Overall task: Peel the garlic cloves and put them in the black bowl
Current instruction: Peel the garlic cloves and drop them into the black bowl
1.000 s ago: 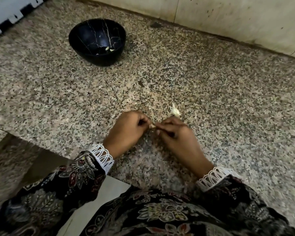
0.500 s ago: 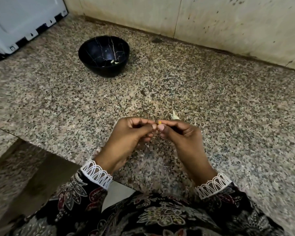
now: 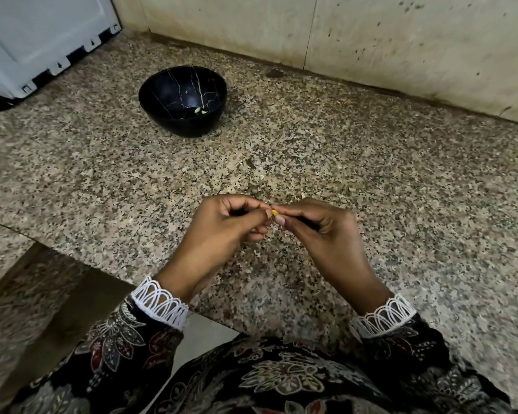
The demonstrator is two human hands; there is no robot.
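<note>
A small yellowish garlic clove (image 3: 274, 213) is pinched between the fingertips of both hands above the granite counter. My left hand (image 3: 228, 225) has curled fingers meeting the clove from the left. My right hand (image 3: 320, 231) pinches it from the right with thumb and forefinger. Most of the clove is hidden by the fingertips. The black bowl (image 3: 162, 115) with thin gold veins stands farther back and to the left, with two pale peeled cloves (image 3: 201, 111) at its bottom.
The speckled granite counter (image 3: 371, 162) runs to a stained tiled wall (image 3: 371, 40) at the back. A white appliance (image 3: 36, 40) stands at the back left. The counter's edge (image 3: 72, 258) drops off at the lower left. Small bits of peel (image 3: 302, 195) lie behind my hands.
Both hands lifted off the counter and rose slightly with the clove between them. The camera tilted up, so the bowl sits lower in view and the white garlic piece behind my hands is hidden.
</note>
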